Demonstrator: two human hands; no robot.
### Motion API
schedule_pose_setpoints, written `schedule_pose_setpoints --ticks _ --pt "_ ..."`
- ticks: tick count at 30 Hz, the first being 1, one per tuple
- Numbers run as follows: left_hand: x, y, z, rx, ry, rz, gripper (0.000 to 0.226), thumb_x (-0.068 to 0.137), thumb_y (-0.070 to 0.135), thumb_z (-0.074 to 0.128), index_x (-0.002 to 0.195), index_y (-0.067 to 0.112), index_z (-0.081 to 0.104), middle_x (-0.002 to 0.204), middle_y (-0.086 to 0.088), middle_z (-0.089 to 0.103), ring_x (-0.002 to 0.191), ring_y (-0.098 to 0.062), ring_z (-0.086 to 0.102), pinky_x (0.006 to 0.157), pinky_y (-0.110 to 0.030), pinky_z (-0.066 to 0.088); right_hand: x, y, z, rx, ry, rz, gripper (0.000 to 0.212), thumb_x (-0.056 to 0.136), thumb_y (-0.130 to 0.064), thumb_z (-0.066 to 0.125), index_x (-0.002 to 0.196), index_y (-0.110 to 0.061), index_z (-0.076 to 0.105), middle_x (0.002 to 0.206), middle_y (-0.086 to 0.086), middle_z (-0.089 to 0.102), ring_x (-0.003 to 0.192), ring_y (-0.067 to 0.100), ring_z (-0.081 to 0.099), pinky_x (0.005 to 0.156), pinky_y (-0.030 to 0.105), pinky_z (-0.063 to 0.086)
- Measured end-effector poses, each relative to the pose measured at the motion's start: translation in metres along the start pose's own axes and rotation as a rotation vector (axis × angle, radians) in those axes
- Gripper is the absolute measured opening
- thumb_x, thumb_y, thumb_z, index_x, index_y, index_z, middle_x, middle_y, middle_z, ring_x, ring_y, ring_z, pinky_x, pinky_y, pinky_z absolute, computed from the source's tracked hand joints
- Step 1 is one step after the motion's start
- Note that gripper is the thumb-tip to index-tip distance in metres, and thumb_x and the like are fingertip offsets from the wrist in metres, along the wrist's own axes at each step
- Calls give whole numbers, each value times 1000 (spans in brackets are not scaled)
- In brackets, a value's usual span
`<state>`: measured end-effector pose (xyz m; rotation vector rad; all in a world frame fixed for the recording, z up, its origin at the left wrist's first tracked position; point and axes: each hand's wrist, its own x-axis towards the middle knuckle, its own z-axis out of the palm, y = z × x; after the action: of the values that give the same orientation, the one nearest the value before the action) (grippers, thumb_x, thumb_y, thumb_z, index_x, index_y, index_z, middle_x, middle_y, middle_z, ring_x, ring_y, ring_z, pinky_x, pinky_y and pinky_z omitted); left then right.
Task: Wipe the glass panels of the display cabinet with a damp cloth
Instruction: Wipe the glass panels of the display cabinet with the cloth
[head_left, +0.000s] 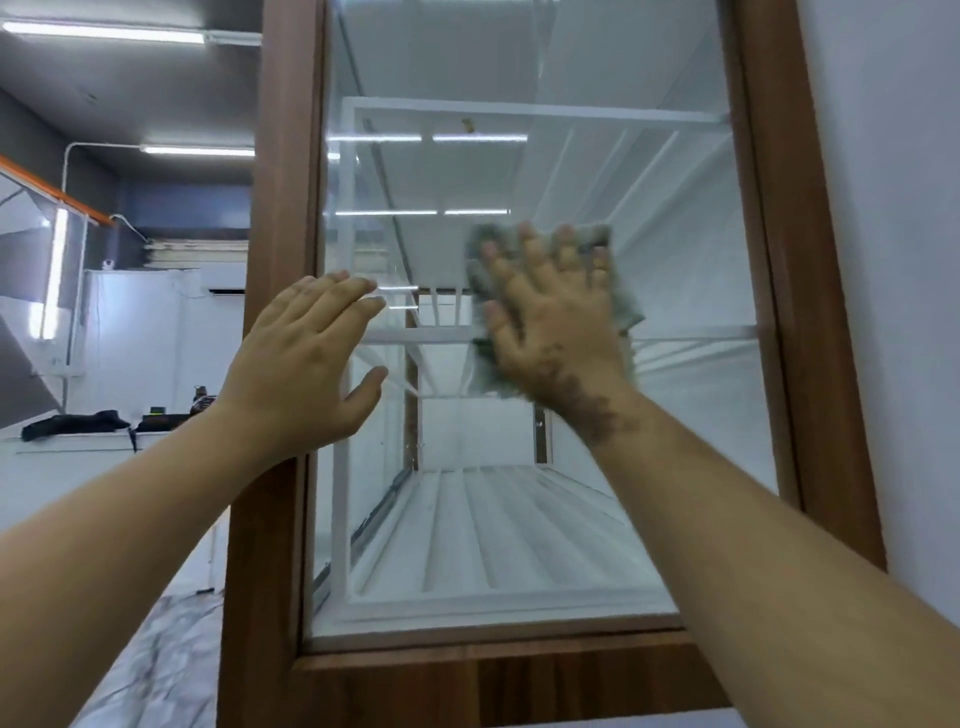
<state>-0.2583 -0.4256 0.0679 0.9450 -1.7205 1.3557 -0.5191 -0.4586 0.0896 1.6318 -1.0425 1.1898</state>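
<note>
The display cabinet's glass panel (675, 249) fills the middle of the view, set in a brown wooden frame (283, 208). White shelves show behind the glass. My right hand (556, 322) lies flat with fingers spread, pressing a grey-green cloth (626, 301) against the glass near the panel's middle. The hand and cloth are blurred. My left hand (306, 364) is held flat and open at the frame's left edge, fingertips over the glass, holding nothing.
A white wall (883, 208) borders the cabinet on the right. To the left, a white counter (78, 447) carries dark items, with ceiling strip lights (104, 31) above. A grey covered floor (166, 665) lies at lower left.
</note>
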Motion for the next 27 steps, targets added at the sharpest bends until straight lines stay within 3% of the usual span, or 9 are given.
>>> schedule_pose_setpoints --ticks 2,5,9,12,16,20,23,27 --pt "-3 -4 3 -25 8 1 68 92 48 46 144 6 52 151 -14 51 145 -32 43 125 -47 25 -20 -24 13 -48 -43 -153 65 104 -58 22 165 -39 11 174 -3 4 160 33 -5 127 61 -4" --pt "-6 -7 6 -75 4 -11 69 92 49 46 148 8 49 155 -11 48 148 -28 39 128 -45 21 -45 1 15 -63 -44 -237 65 103 -60 27 164 -38 21 172 -5 12 160 31 4 127 61 1" --pt "-8 -9 10 -77 -1 -8 70 92 48 47 151 11 45 158 -8 44 151 -25 35 129 -45 19 -25 46 2 -26 -9 24 68 100 -60 23 163 -38 22 172 -4 16 160 33 8 127 61 1" --pt "-7 -8 11 -70 6 -5 70 92 47 48 151 10 45 158 -8 44 150 -25 36 129 -45 20 17 13 1 -39 32 123 67 102 -60 20 165 -37 15 174 0 11 160 35 3 127 61 -3" --pt "-10 -10 10 -126 63 -17 69 90 45 51 147 6 49 153 -12 49 148 -28 39 128 -45 23 20 -59 16 -58 -15 -90 66 104 -57 21 165 -36 11 174 -1 5 160 33 -3 127 60 -4" --pt "-28 -20 10 -234 129 -91 69 90 39 52 149 4 46 158 -11 42 154 -26 27 126 -46 26 -18 -38 19 -46 -73 -227 65 102 -59 26 164 -39 21 172 -6 13 160 31 6 128 58 0" --pt "-44 -27 11 -242 111 -115 73 90 36 52 155 6 37 166 -7 30 158 -22 18 129 -41 20 1 -16 9 -24 -79 -137 67 100 -62 23 163 -41 19 172 -8 12 160 30 5 128 55 -4" --pt "-50 -28 11 -261 108 -105 79 87 30 57 158 7 31 167 -6 26 158 -20 15 130 -29 10 83 -58 1 -15 -19 29 65 104 -58 23 165 -38 11 174 -3 7 160 34 -2 127 60 -4"
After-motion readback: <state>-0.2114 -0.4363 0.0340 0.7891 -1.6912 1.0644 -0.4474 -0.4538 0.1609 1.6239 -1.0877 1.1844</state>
